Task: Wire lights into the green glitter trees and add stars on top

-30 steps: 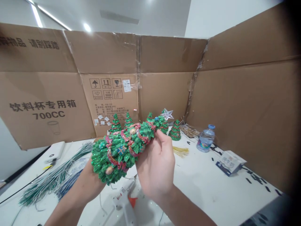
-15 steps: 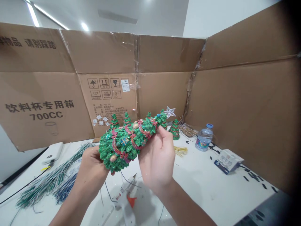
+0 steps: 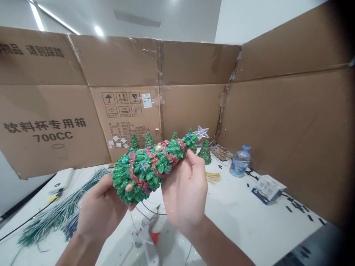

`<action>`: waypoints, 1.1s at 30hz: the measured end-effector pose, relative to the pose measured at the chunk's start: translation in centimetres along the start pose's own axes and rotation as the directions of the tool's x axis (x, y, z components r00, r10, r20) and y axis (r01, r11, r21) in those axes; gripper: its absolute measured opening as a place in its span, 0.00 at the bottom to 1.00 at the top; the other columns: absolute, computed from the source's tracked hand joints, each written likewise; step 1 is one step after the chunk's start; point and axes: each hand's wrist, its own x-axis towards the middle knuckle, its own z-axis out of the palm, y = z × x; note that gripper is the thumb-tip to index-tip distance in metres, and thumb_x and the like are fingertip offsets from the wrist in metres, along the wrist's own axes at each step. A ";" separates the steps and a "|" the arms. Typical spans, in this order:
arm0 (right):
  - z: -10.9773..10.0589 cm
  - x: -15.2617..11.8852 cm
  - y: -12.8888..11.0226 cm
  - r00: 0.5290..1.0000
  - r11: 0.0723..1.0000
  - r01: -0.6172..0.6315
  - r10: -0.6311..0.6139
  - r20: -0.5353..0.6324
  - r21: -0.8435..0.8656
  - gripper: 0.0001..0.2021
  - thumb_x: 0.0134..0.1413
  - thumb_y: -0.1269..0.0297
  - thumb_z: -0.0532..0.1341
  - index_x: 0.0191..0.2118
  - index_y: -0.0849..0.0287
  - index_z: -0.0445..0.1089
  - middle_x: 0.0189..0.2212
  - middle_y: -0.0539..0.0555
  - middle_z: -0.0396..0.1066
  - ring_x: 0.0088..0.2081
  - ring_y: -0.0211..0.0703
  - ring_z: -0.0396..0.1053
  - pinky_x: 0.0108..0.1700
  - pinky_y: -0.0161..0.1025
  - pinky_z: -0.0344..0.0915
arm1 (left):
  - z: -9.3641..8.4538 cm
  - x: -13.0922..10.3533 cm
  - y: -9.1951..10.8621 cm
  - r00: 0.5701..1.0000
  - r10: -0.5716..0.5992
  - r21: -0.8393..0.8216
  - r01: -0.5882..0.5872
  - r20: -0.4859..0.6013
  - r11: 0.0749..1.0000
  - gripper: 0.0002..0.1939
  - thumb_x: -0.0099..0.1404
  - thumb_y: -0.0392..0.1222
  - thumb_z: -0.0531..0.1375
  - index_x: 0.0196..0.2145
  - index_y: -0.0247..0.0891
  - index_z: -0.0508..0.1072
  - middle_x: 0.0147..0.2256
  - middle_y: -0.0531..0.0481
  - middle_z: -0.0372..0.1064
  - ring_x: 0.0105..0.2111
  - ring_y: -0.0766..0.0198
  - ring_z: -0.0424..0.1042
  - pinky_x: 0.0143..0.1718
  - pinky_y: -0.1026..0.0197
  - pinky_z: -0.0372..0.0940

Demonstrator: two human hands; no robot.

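A glittery green Christmas tree figurine (image 3: 149,168) lies tilted in the air between my hands, its clear star (image 3: 201,133) pointing up and to the right. Red garlands, small baubles and a tiny blue gift decorate it. My left hand (image 3: 102,210) grips the wide base, the fingers partly hidden behind it. My right hand (image 3: 186,188) supports the narrow upper part from below, thumb near the top. Under the tree, a white glue gun (image 3: 148,240) with an orange trigger rests on the table.
Several smaller trees (image 3: 204,152) stand at the back before a cardboard wall (image 3: 194,103). Bundles of green wires (image 3: 55,210) lie on the left. To the right are a water bottle (image 3: 240,162), a small box (image 3: 267,188) and scattered black pieces (image 3: 298,205).
The base of the tree has shifted slightly left and down. My left hand has turned and moved left with it, while my right hand stays nearly in place.
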 end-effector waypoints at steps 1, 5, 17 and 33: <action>0.0 0.0 -0.1 1.000 1.000 -0.009 0.009 -0.004 -0.007 0.15 0.64 0.46 0.56 0.39 0.49 0.74 0.42 0.54 0.82 0.54 0.55 0.78 0.60 0.54 0.72 | -0.3 -0.1 0.2 1.000 -0.019 -0.044 0.020 0.024 0.999 0.12 0.57 0.47 0.72 0.23 0.38 0.78 0.22 0.51 0.70 0.20 0.64 0.67 0.19 0.63 0.68; 0.2 -0.3 -0.3 0.999 0.999 -0.041 0.041 -0.001 0.001 0.17 0.64 0.45 0.56 0.40 0.50 0.76 0.43 0.53 0.82 0.54 0.55 0.78 0.60 0.54 0.72 | -2.5 -0.3 0.2 0.987 -0.128 -0.034 0.132 0.095 0.991 0.30 0.66 0.72 0.62 0.37 0.41 0.85 0.25 0.47 0.75 0.24 0.57 0.73 0.23 0.58 0.71; 0.5 -1.7 0.3 0.995 0.996 -0.090 0.089 -0.038 -0.014 0.18 0.66 0.45 0.56 0.41 0.50 0.77 0.37 0.53 0.82 0.51 0.57 0.79 0.59 0.55 0.74 | -3.2 -1.2 -0.4 0.951 0.074 0.154 -0.124 0.299 0.980 0.41 0.63 0.83 0.56 0.24 0.40 0.82 0.20 0.42 0.69 0.30 0.48 0.78 0.26 0.53 0.74; -2.2 3.3 -2.8 0.991 0.993 -0.097 0.103 -0.086 0.073 0.19 0.70 0.53 0.52 0.38 0.52 0.79 0.34 0.52 0.84 0.48 0.54 0.83 0.59 0.56 0.76 | -0.3 -1.0 2.2 0.902 0.033 0.285 -0.171 0.431 0.943 0.24 0.72 0.65 0.64 0.53 0.46 0.86 0.55 0.40 0.78 0.27 0.67 0.72 0.35 0.59 0.78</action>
